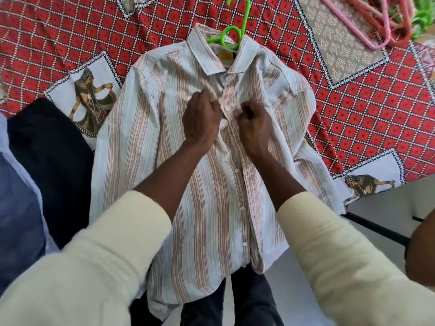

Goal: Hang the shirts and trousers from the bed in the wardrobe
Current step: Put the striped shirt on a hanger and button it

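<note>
A white shirt with pink-brown stripes point(146, 142) lies front-up on the bed, its hem hanging over the bed's edge. A green hanger point(231, 31) sits inside the collar, with the hook pointing away from me. My left hand point(201, 118) pinches the left side of the button placket below the collar. My right hand point(253, 125) pinches the right side of the placket, close to the second button. The two hands almost touch. Dark trousers point(51, 161) lie on the bed to the left of the shirt.
The bed carries a red checked cover point(367, 109) with printed dancer panels. Pink, red and green hangers point(386, 22) are piled at the far right. A blue garment point(16, 208) lies at the left edge. Pale floor point(376, 231) and my dark trouser legs show below.
</note>
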The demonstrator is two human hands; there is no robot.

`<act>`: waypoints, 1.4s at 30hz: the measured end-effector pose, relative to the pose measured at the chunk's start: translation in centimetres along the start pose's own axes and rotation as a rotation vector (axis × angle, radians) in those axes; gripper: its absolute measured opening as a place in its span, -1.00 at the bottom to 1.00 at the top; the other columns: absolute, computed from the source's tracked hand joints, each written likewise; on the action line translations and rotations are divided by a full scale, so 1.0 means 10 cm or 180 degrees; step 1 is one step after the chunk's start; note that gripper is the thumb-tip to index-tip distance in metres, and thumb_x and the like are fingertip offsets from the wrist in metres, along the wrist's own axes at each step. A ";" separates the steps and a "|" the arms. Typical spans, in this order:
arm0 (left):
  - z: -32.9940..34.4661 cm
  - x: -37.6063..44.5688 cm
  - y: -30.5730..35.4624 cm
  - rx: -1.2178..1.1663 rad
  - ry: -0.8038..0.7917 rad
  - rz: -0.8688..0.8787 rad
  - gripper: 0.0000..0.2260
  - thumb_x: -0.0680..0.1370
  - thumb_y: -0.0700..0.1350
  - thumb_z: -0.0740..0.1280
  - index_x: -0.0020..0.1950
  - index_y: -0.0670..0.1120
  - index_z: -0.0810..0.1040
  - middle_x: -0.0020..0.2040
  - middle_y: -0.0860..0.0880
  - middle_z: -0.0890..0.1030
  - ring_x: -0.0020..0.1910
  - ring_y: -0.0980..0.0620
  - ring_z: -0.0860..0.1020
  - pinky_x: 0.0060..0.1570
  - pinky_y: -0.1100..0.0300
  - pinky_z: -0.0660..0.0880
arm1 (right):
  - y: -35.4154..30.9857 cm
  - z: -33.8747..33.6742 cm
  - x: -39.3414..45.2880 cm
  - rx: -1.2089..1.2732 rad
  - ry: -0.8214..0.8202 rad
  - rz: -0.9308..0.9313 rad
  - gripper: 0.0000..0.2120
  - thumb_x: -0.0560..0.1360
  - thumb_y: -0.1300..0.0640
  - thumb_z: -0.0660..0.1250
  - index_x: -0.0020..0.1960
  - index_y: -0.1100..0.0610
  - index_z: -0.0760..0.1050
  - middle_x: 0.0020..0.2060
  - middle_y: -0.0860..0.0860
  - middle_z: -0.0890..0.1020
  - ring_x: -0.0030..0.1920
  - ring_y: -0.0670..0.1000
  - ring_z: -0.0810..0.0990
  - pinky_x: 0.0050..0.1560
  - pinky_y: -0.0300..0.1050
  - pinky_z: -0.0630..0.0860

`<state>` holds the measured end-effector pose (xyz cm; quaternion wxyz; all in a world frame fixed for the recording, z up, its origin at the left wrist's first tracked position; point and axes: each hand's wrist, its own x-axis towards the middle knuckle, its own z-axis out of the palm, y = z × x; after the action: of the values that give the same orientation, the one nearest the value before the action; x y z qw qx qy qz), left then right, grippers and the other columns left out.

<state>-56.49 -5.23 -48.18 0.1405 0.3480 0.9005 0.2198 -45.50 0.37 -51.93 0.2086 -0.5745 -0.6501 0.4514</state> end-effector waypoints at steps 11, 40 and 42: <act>0.05 -0.88 -0.39 -0.1702 -0.0666 -0.1265 -0.89 0.56 -0.08 0.40 -0.07 -0.10 0.67 -0.23 -0.02 0.66 -0.23 0.00 0.62 -0.20 0.12 0.52 | 0.22 -0.22 -0.80 -0.1492 0.0376 -0.0699 -0.76 0.42 0.33 0.31 0.08 0.25 0.56 -0.10 0.22 0.60 -0.16 0.24 0.56 -0.29 0.02 0.51; -0.02 -0.90 -0.33 -0.2147 -0.0708 -0.1153 -0.91 0.52 -0.11 0.46 -0.17 0.06 0.64 -0.24 0.01 0.69 -0.26 0.04 0.65 -0.22 0.03 0.59 | -0.22 -0.17 -0.75 0.1349 -0.0774 0.1652 -0.83 0.47 0.34 0.33 -0.23 0.15 0.57 -0.36 0.13 0.59 -0.31 0.08 0.53 -0.25 -0.04 0.47; -0.02 -0.93 -0.35 -0.2292 -0.0682 -0.1135 -0.98 0.53 -0.11 0.45 -0.09 0.01 0.67 -0.24 0.04 0.68 -0.31 0.12 0.62 -0.26 0.09 0.57 | -0.24 -0.15 -0.75 0.1444 -0.0702 0.1740 -0.83 0.48 0.38 0.30 -0.19 0.18 0.58 -0.35 0.13 0.60 -0.29 0.09 0.55 -0.27 -0.07 0.50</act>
<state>-51.86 -13.99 -48.75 0.3821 0.1361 0.7925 0.4554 -43.74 -6.00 -47.34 0.1310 -0.6140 -0.3747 0.6822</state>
